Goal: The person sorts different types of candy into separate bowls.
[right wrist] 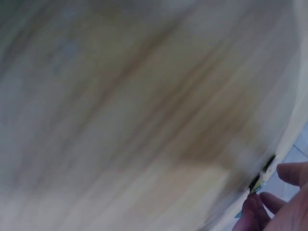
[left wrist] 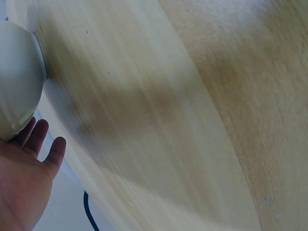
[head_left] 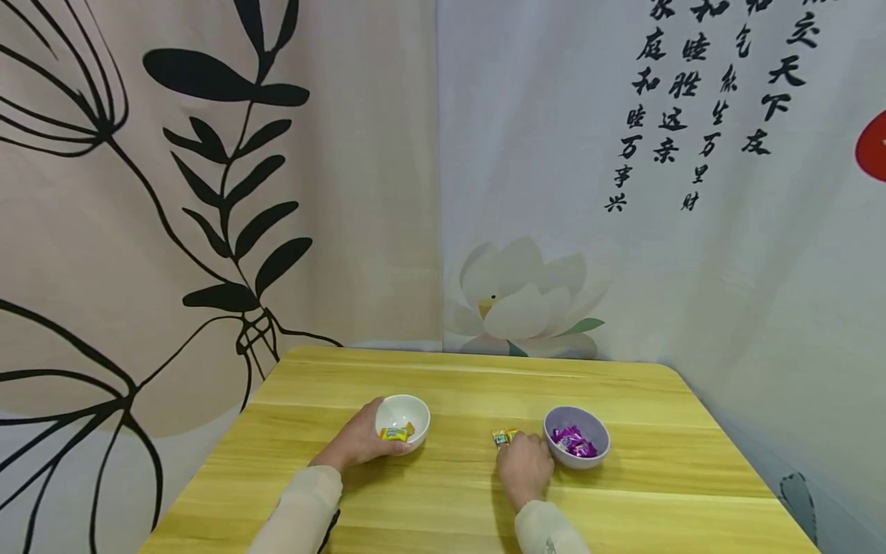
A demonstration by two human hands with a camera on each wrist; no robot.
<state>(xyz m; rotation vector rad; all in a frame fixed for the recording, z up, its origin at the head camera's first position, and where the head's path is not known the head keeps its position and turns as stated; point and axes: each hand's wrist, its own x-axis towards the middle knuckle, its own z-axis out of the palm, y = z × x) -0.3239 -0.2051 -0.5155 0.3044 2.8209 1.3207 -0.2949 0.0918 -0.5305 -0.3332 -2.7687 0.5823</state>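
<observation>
My left hand [head_left: 361, 440] grips a white bowl [head_left: 419, 415] by its side, thumb along the near wall and fingers round the far side. Inside the bowl are yellow-wrapped candies [head_left: 394, 435]. The outside of the same bowl [left wrist: 19, 72] shows in the left wrist view, with fingertips right at it. Low on the table, my right hand [head_left: 526, 464] has its fingertips at a small group of yellow-wrapped candies [head_left: 501, 438]. In the right wrist view a gap shows between thumb and fingers, with a candy [right wrist: 258, 186] at the fingertips.
A light purple bowl [head_left: 580, 460] with several purple-wrapped candies [head_left: 573, 442] stands just right of my right hand. The wooden table [head_left: 429, 500] has rounded far corners. Behind it hangs a printed curtain [head_left: 374, 192]. A dark cable [left wrist: 89, 211] shows past the table edge.
</observation>
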